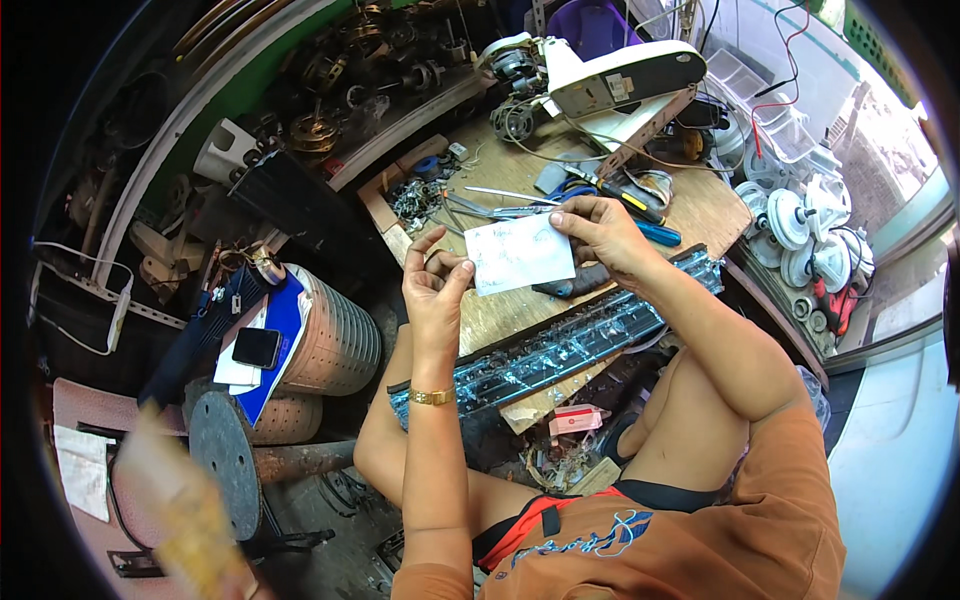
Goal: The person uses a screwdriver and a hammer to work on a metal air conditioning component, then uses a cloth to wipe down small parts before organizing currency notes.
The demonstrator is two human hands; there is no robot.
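Observation:
A small white sheet of paper (521, 262) with faint markings is held up over the wooden workbench (480, 325). My left hand (436, 278) pinches its left edge between thumb and fingers, with a gold watch on that wrist. At the upper right corner, my right hand (604, 238) grips the sheet. Behind the paper lie pliers (500, 211), a screwdriver (630, 196) and a dark tool (575, 281), partly hidden. A long strip (545, 353) strewn with shiny scraps runs along the bench's near edge, below my hands.
A white machine (620, 80) stands at the back of the bench. White round parts (805, 220) pile up at right. At left, a phone (257, 347) lies on papers over a perforated metal drum (335, 330). A blurred tan and yellow shape (185, 500) shows at lower left.

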